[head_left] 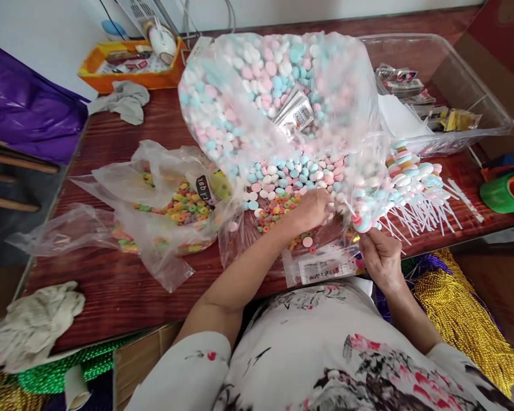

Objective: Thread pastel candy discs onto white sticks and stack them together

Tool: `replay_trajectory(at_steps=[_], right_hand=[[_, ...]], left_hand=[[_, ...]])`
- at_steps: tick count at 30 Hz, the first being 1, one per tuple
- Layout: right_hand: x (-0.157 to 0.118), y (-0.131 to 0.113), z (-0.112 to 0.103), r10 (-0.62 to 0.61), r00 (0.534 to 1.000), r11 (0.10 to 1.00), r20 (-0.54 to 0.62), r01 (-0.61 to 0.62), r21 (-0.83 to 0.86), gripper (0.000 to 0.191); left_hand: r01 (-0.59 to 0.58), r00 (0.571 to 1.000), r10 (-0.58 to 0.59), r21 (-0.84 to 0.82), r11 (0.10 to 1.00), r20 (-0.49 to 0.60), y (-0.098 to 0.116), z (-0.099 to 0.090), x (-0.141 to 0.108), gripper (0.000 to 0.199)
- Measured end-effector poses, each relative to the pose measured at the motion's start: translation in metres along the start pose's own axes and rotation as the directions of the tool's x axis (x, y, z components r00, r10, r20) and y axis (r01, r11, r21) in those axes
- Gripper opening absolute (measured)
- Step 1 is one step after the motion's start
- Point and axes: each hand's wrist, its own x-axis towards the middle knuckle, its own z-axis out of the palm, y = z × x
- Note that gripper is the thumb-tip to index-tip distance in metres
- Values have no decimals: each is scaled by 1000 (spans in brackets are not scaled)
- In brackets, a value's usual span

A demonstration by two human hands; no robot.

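A large clear bag [223, 108] of pink, blue and white candies lies open on the table, with loose candies [300, 171] spilling from its mouth. My left hand [314, 210] is closed with bent fingers at the edge of these candies; what its fingertips hold, if anything, is hidden. In my right hand [381, 254], fingers pinched, is a candy stick [362, 220] with pink, blue and white pieces. Small colourful rings [276, 214] lie by my left forearm. Finished-looking candy sticks [411, 171] are piled to the right, their white sticks [428, 214] pointing toward the front edge.
A bag of fruit-coloured rings [184, 205] lies at the left. An orange tray [132, 80] and a clear bin [449, 137] stand at the back. Green tape [494, 197] sits at the right edge. A crumpled cloth [38, 319] lies front left. Flat packets [325, 265] rest before me.
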Motion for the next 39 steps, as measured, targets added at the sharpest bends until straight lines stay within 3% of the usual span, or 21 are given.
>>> replay_trajectory(at_steps=[2, 5, 9, 13, 16, 19, 21, 25, 29, 35, 39], right_hand=[[-2, 4, 0, 11, 1000, 1000, 12, -11, 21, 31], [-1, 9, -3, 26, 999, 999, 24, -27, 31, 33], [3, 10, -5, -82, 982, 997, 168, 83, 3, 24], [3, 10, 6, -159, 921, 983, 355, 182, -32, 23], [1, 12, 12, -151, 904, 974, 400, 206, -96, 26], [0, 12, 13, -140, 900, 967, 412, 213, -136, 29], [-1, 12, 11, -140, 902, 968, 409, 212, -136, 30], [-6, 13, 10, -145, 913, 974, 382, 199, -105, 29], [-9, 11, 15, -147, 917, 970, 370, 206, -125, 28], [-12, 5, 21, -189, 890, 953, 415, 267, -140, 27], [-15, 7, 21, -177, 889, 954, 421, 260, -147, 27]], left_hand=[[62, 998, -59, -162, 985, 25, -2, -13, 0, 15], [180, 982, -151, -329, 927, 112, 0, -34, -20, 17], [291, 935, -209, -285, 913, 286, 11, -31, -67, 18], [217, 961, -215, 11, 976, 174, 14, 0, -103, 23], [214, 961, -239, 173, 961, 142, 15, 17, -116, 28], [220, 948, -275, 296, 930, 161, 19, 21, -124, 33], [178, 963, -230, 309, 934, 140, 19, 20, -130, 32], [58, 997, -65, 174, 983, 34, 11, 19, -145, 33], [129, 990, -136, 211, 969, 19, 3, 23, -148, 34], [206, 970, -239, 357, 911, 50, 9, 27, -138, 24], [118, 993, -112, 450, 886, -38, 11, 27, -141, 17]])
